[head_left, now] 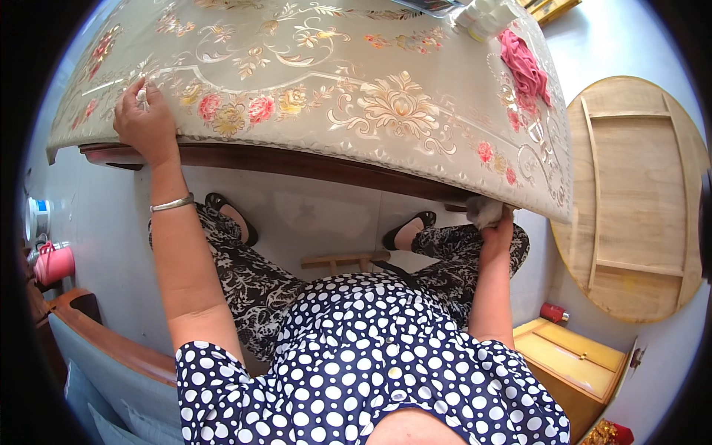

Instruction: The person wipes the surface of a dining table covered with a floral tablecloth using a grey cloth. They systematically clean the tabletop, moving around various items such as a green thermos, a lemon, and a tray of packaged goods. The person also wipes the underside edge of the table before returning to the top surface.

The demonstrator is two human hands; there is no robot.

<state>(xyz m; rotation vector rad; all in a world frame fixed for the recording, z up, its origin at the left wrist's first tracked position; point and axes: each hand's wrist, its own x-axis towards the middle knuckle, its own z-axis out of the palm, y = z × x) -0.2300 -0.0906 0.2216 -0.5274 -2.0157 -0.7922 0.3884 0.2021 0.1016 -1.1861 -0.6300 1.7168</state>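
My left hand (146, 126) rests on the floral tablecloth (289, 55) near the table's left end, its fingers curled together around a small white thing (142, 99) too covered to name. At the right, my right hand (499, 231) is closed on a crumpled grey-white cloth (483, 211), beside the table's near edge and just under the tablecloth's border. Part of that hand's fingers is hidden behind the cloth. The brown wooden table edge (297, 164) shows below the overhanging tablecloth.
A pink cloth (525, 68) and clear containers (482, 21) lie on the table's far right. A round wooden tabletop (634, 200) leans at the right, above a yellow wooden cabinet (571, 356). To the left stand a pink bucket (55, 265) and a blue-cushioned wooden seat (111, 341).
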